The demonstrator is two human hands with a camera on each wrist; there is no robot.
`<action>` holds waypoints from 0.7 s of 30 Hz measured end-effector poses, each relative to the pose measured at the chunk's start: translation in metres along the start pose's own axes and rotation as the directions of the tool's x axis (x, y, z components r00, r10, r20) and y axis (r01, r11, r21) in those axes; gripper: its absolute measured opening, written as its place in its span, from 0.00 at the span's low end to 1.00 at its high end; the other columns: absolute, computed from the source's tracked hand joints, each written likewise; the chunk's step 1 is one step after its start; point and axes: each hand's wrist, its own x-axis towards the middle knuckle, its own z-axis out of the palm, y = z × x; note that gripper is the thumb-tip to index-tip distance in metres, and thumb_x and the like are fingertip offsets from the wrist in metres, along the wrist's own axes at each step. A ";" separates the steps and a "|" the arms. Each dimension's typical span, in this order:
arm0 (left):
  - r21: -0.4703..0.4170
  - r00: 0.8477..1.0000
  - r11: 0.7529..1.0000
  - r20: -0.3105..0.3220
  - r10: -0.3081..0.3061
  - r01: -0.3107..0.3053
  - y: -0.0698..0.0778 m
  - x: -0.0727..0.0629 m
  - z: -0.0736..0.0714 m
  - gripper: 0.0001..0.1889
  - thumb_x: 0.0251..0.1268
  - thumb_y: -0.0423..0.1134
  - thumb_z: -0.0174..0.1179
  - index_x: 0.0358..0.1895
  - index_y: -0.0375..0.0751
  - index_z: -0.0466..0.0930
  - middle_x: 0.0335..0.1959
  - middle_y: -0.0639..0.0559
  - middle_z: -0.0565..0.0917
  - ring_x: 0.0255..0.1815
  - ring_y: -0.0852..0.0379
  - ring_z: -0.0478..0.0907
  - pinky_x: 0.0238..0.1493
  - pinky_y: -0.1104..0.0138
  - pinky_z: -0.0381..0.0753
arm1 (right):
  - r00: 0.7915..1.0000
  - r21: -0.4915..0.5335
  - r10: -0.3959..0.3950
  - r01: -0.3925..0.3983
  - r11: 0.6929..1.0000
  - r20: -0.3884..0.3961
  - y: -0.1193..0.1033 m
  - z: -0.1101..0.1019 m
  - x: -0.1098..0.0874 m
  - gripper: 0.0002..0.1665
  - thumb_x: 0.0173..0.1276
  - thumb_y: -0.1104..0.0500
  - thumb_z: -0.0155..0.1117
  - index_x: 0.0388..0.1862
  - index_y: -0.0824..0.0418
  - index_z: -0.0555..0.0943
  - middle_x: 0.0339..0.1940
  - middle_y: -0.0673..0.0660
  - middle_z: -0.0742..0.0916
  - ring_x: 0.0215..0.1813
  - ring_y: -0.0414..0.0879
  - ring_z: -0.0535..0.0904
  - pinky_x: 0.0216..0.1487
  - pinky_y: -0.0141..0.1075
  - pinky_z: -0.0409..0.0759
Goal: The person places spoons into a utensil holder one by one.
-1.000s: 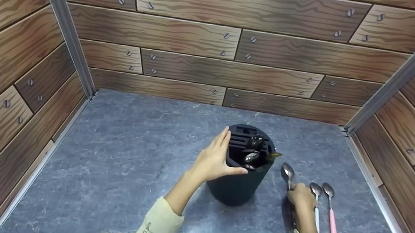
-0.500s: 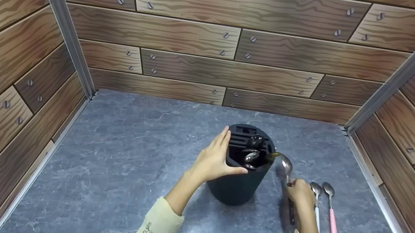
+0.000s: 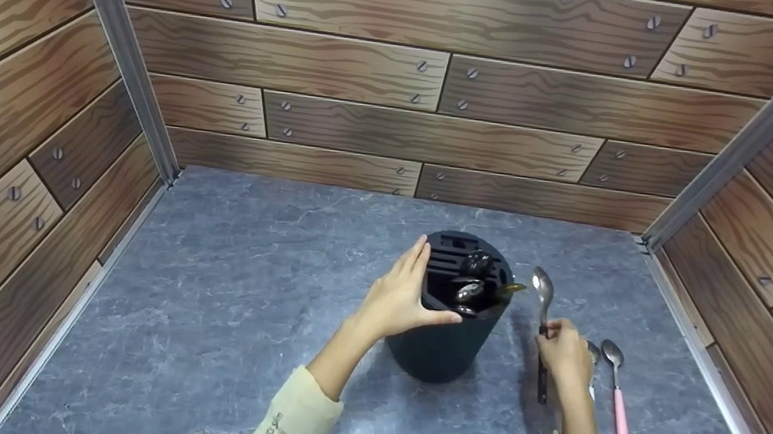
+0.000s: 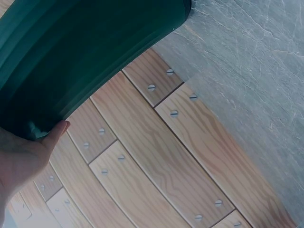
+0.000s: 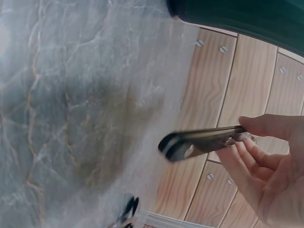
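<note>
My right hand [image 3: 565, 348] pinches a spoon [image 3: 543, 286] by its black handle, tilted with the bowl pointing away, to the right of a dark green utensil holder [image 3: 441, 348]. In the right wrist view, thumb and fingers meet on the handle [image 5: 202, 142], whose end is blurred. My left hand [image 3: 396, 302] rests against the holder's rim, fingers straight along the left side and thumb stretched across the front. The left wrist view shows part of that hand [image 4: 28, 154] against the green wall [image 4: 95, 52]. Several dark spoons [image 3: 469, 293] and a yellowish piece [image 3: 512, 288] stick out of the slotted top.
A pink-handled spoon [image 3: 620, 413] lies on the blue-grey marbled table [image 3: 246, 302], right of my right hand. Beside it, another spoon [image 3: 594, 350] is mostly covered by that hand. Wood-print walls [image 3: 371, 69] enclose the back and both sides.
My right hand has lifted the black-handled spoon and moved slightly away from me, now covering more of the neighbouring spoon. My left hand and the holder stay put.
</note>
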 end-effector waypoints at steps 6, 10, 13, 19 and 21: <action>-0.004 1.000 1.000 0.001 0.001 -0.001 -0.001 0.000 0.001 0.62 0.38 0.77 0.54 0.72 0.39 0.44 0.74 0.54 0.40 0.70 0.54 0.46 0.53 0.52 0.70 | 0.990 0.073 -0.027 0.037 0.997 -0.136 -0.008 -0.003 0.000 0.14 0.56 0.65 0.62 0.42 0.68 0.76 0.35 0.62 0.82 0.38 0.61 0.78 0.38 0.53 0.70; -0.002 1.000 1.000 -0.004 0.012 -0.012 0.000 0.001 0.000 0.62 0.39 0.76 0.55 0.72 0.37 0.44 0.73 0.52 0.40 0.70 0.53 0.47 0.55 0.53 0.69 | 0.984 0.104 -0.037 0.056 0.993 -0.173 -0.013 -0.006 -0.001 0.15 0.56 0.65 0.62 0.43 0.68 0.76 0.36 0.62 0.82 0.39 0.59 0.78 0.39 0.52 0.69; 0.002 1.000 1.000 -0.006 0.016 -0.016 0.000 0.001 0.000 0.61 0.39 0.76 0.55 0.72 0.37 0.44 0.73 0.52 0.41 0.70 0.53 0.47 0.55 0.54 0.69 | 0.980 0.115 -0.048 0.071 0.991 -0.192 -0.015 -0.007 -0.002 0.15 0.56 0.65 0.62 0.43 0.68 0.76 0.36 0.62 0.82 0.39 0.58 0.78 0.40 0.51 0.69; 0.013 1.000 1.000 -0.001 0.013 -0.013 0.000 0.001 0.000 0.62 0.39 0.77 0.54 0.72 0.37 0.44 0.73 0.52 0.40 0.70 0.54 0.47 0.54 0.54 0.69 | 0.968 0.124 -0.067 0.099 0.987 -0.242 -0.020 -0.011 -0.005 0.15 0.55 0.66 0.63 0.42 0.68 0.76 0.35 0.62 0.83 0.36 0.57 0.79 0.37 0.50 0.69; 0.016 1.000 1.000 0.001 0.011 -0.011 0.000 0.001 0.000 0.62 0.39 0.77 0.54 0.72 0.37 0.44 0.73 0.52 0.40 0.70 0.53 0.47 0.54 0.54 0.70 | 0.964 0.132 -0.068 0.105 0.986 -0.259 -0.022 -0.013 -0.007 0.15 0.56 0.67 0.63 0.43 0.68 0.76 0.36 0.63 0.83 0.35 0.57 0.79 0.36 0.49 0.70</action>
